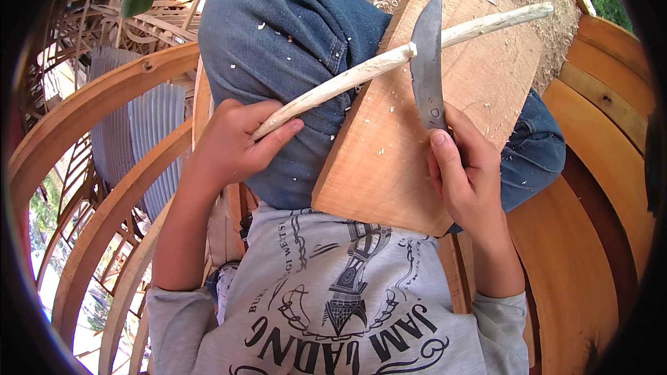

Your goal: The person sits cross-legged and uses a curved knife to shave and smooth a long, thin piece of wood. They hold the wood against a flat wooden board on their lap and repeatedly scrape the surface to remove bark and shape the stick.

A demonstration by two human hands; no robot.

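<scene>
Left hand [243, 140]: forearm rising from the lower left, back of the hand upward, thumb pointing right along the wood.
Left grip: closed around the near end of a pale peeled stick [340, 87], with thumb and forefinger on opposite sides.
Right hand [464, 163]: forearm coming up from the lower right and leaning inward, thumb laid upward against the handle, fingers curled beneath.
Right grip: wrapped round the handle of a knife [427, 62], its blade upright with the tip toward the top.
Stick: slanting up and rightward from the left hand, over the jeans [278, 42] and the edge of the board, its blunt far end meeting the blade's left edge.
Beyond the blade: a second pale length [497, 24] extends right; whether it belongs to the same stick cannot be told.
Board [389, 167]: across the lap, dotted with shavings.
Hidden: most of the knife handle, behind the right fingers; the left hand's lower fingers, tucked out of sight.
Cut off: the grey shirt [278, 250] at the lower edge, the curved wooden ribs [104, 101] by the dark lens rim.
Hard to make out: the overexposed background at lower left.
</scene>
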